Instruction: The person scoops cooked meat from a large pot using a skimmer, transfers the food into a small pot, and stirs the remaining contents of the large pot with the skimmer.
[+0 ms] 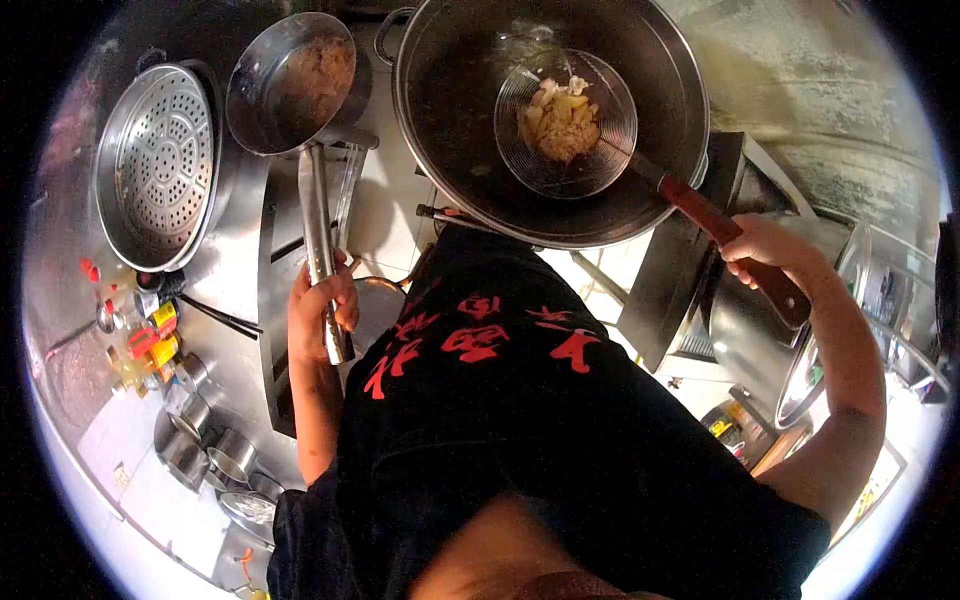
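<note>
My left hand (322,300) is wrapped round the long metal handle of a saucepan (262,95). The saucepan is tipped, and brownish, lumpy food (318,75) shows inside it. On the other side, my right hand (765,250) grips the reddish-brown wooden handle of a wire skimmer (520,165). Pale, yellowish pieces of food (562,122) lie heaped in the skimmer's round basket. The basket is over or inside a large, wide pot (440,150) holding dark liquid; whether it touches the liquid I cannot tell.
A perforated steamer tray (165,170) stands at the left. Below it are several bottles (150,335) and small metal pots (182,450). A dark metal stove frame (290,260) is beside my left arm. Shiny metal lids or bowls (800,350) are near my right forearm.
</note>
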The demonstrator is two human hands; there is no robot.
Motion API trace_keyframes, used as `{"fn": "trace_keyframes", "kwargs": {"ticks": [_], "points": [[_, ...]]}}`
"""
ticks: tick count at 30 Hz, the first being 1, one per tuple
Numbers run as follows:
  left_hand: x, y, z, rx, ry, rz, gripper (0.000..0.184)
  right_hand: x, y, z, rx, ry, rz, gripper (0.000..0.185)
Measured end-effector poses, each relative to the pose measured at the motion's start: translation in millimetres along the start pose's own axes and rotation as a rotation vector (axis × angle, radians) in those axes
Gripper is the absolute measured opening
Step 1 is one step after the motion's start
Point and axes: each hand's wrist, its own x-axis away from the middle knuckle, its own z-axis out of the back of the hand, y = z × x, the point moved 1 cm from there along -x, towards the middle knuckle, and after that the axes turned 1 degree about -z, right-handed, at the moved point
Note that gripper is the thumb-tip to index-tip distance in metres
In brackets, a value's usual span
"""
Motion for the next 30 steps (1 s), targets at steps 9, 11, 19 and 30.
{"fn": "trace_keyframes", "kwargs": {"ticks": [9, 11, 19, 30], "points": [[21, -21, -3, 0.07, 0.11, -0.064, 0.03, -40, -24, 13, 0.084, -0.136, -0.094, 0.016], [24, -25, -1, 0.054, 0.127, -0.043, 0.03, -53, -16, 2, -0.01, -0.158, -0.081, 0.016], [22, -18, -5, 0.081, 0.175, -0.027, 0.028, -108, -10, -55, -0.489, -0.357, 0.088, 0.013], [19, -6, -3, 0.014, 0.039, -0.014, 0.03, -41, 11, -113, -0.714, -0.176, 0.254, 0.02]]}}
